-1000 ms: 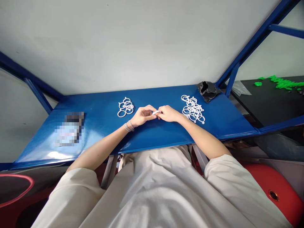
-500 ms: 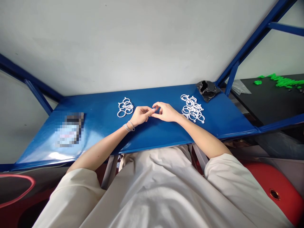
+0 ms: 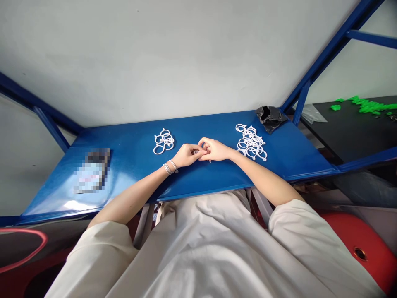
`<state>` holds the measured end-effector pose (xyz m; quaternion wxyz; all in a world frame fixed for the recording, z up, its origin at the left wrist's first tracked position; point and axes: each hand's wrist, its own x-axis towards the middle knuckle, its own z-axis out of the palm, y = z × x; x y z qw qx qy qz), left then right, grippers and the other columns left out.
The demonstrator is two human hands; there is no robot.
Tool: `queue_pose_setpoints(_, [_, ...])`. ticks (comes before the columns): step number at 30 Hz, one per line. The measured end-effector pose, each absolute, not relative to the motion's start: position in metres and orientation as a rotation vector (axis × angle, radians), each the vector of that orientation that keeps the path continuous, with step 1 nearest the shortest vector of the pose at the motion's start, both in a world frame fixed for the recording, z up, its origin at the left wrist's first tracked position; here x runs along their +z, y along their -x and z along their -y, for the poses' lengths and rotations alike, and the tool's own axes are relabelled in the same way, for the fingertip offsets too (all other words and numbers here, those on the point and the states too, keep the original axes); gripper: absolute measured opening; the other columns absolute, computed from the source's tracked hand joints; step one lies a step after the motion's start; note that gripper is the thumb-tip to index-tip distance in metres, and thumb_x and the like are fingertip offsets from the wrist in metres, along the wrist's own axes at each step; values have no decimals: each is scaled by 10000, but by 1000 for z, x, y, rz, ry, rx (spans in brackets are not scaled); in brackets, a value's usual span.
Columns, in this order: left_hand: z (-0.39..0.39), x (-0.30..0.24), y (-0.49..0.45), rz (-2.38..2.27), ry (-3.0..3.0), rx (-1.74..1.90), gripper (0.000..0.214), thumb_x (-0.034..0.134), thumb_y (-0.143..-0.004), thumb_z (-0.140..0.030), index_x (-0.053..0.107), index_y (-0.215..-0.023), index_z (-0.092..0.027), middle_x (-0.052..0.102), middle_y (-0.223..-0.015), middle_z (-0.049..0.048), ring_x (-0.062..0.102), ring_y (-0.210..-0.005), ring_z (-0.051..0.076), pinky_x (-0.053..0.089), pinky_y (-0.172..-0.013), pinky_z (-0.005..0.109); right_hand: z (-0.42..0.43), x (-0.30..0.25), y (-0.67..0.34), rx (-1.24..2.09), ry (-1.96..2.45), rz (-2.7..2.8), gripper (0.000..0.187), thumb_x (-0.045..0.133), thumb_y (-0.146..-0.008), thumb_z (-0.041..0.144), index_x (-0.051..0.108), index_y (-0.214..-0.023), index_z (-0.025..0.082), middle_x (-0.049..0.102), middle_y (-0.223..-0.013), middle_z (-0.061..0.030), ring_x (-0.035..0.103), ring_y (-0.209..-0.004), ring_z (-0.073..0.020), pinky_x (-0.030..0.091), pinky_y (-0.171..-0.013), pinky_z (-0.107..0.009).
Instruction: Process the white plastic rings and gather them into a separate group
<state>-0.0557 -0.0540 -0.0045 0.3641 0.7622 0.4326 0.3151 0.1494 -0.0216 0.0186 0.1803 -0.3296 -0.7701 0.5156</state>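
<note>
White plastic ring [image 3: 195, 152]: light, thin, springy; best pinched by its rim; mostly hidden between the fingertips, just above the glossy blue metal bench [image 3: 198, 178].
Grip: left hand [image 3: 186, 155] and right hand [image 3: 215, 150] together at it; firmness cannot be told.
Heaps: small white rings [image 3: 163, 141] left of that ring, larger tangle [image 3: 251, 142] right.

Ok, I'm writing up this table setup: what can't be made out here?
Head view only:
- Small white piece between the left hand and right hand: mostly hidden by their fingers.
- Flat item on the blue table: pixelated, unreadable.
- Green pieces: too small, cut off by the right edge.
</note>
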Motion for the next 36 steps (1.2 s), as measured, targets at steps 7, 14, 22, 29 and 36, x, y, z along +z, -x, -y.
queue_pose_setpoints(7, [53, -1, 57, -997, -1566, 903, 569, 791, -832, -699, 644, -906, -154, 701, -709, 49, 574, -508, 110, 443, -473, 226, 20, 12, -144, 1496, 888, 1973, 534, 917, -696, 381, 500, -993, 229, 586, -665, 114, 650, -554, -138, 571, -497, -266])
queue_pose_setpoints(14, [49, 2, 62, -871, -1532, 845, 619, 745, -841, -769, 598, -814, -168, 631, -575, 14, 571, -445, 115, 439, -464, 233, 21, 13, -140, 1643, 834, 1847, 577, 980, -656, 486, 498, -809, 209, 586, -656, 70, 699, -595, -154, 614, -538, -284])
queue_pose_setpoints(22, [54, 4, 61, -880, -1627, 765, 652, 686, -871, -794, 571, -774, -160, 486, -530, -43, 409, -440, 64, 290, -441, 202, 25, 16, -141, 1703, 865, 1925, 618, 972, -627, 511, 434, -688, 215, 424, -566, 110, 395, -424, -40, 338, -377, -196])
queue_pose_setpoints(29, [56, 13, 60, -817, -1568, 691, 653, 719, -860, -763, 571, -705, -146, 383, -556, -62, 294, -487, 49, 207, -457, 211, 32, 14, -133, 1620, 956, 1957, 692, 931, -615, 600, 344, -621, 233, 332, -515, 106, 342, -451, -46, 229, -442, -210])
queue_pose_setpoints(36, [55, 7, 61, -787, -1475, 706, 635, 772, -832, -740, 538, -703, -164, 329, -546, -85, 255, -460, 38, 202, -446, 202, 29, 12, -134, 1524, 910, 2001, 713, 888, -648, 632, 295, -596, 238, 302, -537, 94, 293, -524, -54, 197, -525, -242])
